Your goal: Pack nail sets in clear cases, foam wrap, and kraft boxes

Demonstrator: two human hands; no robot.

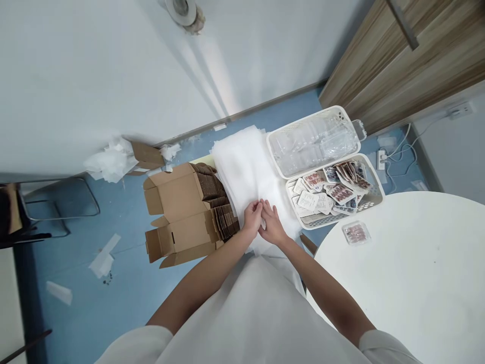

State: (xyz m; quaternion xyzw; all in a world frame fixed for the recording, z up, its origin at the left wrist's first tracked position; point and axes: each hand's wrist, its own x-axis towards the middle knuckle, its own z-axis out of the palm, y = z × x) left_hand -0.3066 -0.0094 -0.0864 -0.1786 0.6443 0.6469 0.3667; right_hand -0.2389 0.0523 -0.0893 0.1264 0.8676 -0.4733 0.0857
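Observation:
My left hand [252,216] and my right hand [272,225] meet over a stack of white foam sheets [246,156]. The left fingers are closed in a pinch. The right fingers lie together against the left fingertips. A small pale bit shows between the hands, but its kind is hidden. To the left of the sheets, flattened brown cardboard boxes [182,205] lie with their dark edges stacked. On the right, a white basket [373,194] holds packs of false nails and printed cards [308,200]. Another white basket [271,146] behind it holds clear plastic trays [303,144].
A round white table [409,283] stands at the right, with a clear pack of nails [356,233] near its edge. Cables and a power strip [381,160] lie on the floor. Scraps, a small carton [146,155] and a metal-framed chair [60,199] are at the left.

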